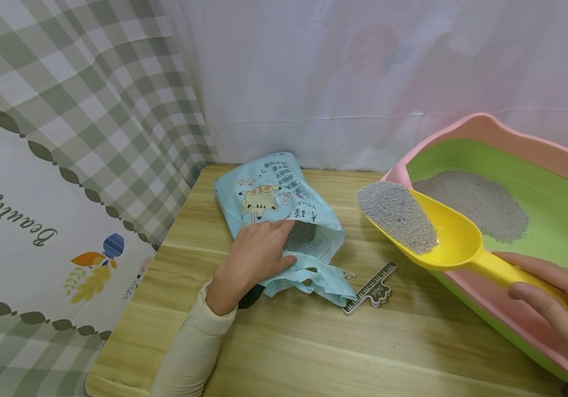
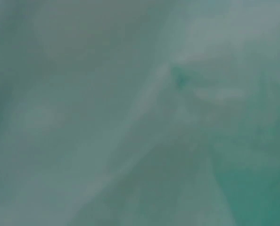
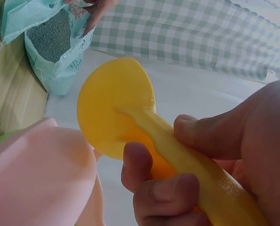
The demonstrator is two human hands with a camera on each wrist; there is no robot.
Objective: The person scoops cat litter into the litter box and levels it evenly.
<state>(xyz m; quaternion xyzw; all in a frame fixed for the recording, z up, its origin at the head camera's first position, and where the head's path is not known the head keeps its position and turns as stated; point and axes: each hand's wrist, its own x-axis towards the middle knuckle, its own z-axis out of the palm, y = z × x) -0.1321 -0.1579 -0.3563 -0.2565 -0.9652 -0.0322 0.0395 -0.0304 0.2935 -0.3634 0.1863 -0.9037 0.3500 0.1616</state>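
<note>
My right hand point(image 1: 557, 298) grips the handle of a yellow scoop point(image 1: 455, 234), its bowl heaped with grey cat litter point(image 1: 400, 218) near the tray's left rim. In the right wrist view, thumb and fingers curl round the handle of the scoop point(image 3: 144, 122). On the table lies a light-blue litter bag point(image 1: 259, 190), its torn mouth showing grey granules. My left hand point(image 1: 256, 251) holds the bag by the edge of that mouth. The left wrist view is filled by blurred blue-green film, and the hand does not show there.
A pink-and-green litter tray point(image 1: 527, 140) stands on the right, with a pile of grey litter point(image 1: 477, 201) inside. A small ruler-like piece point(image 1: 370, 289) lies on the wooden table point(image 1: 284, 353) by the bag's torn flap. White cloth point(image 1: 314, 82) hangs behind; checked cloth point(image 1: 130, 71) hangs at left.
</note>
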